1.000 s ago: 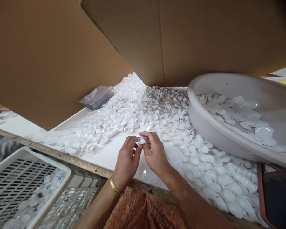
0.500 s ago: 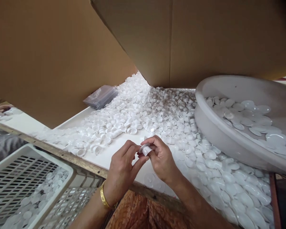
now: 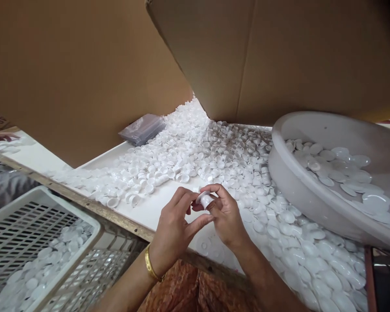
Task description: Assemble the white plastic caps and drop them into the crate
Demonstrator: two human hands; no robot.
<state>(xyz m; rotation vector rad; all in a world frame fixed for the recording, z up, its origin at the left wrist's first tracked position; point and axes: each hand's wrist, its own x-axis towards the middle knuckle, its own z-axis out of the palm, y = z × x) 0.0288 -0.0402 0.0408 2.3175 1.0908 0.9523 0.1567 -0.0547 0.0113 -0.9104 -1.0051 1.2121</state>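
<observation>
My left hand and my right hand meet above the near edge of a white table. Together their fingertips pinch one small white plastic cap piece. The left hand wears a gold bangle at the wrist. Behind the hands a big heap of small white caps covers the table. Flat white round lids lie spread to the right of my right hand.
A large grey basin holding white lids leans in at the right. Brown cardboard walls rise behind the table. A white slatted crate with lids stands lower left. A clear plastic bag lies at the back. Another person's hand shows far left.
Both hands have kept hold of the cap piece and turned it between the fingertips. The view has shifted, so the hands sit a little lower and to the right.
</observation>
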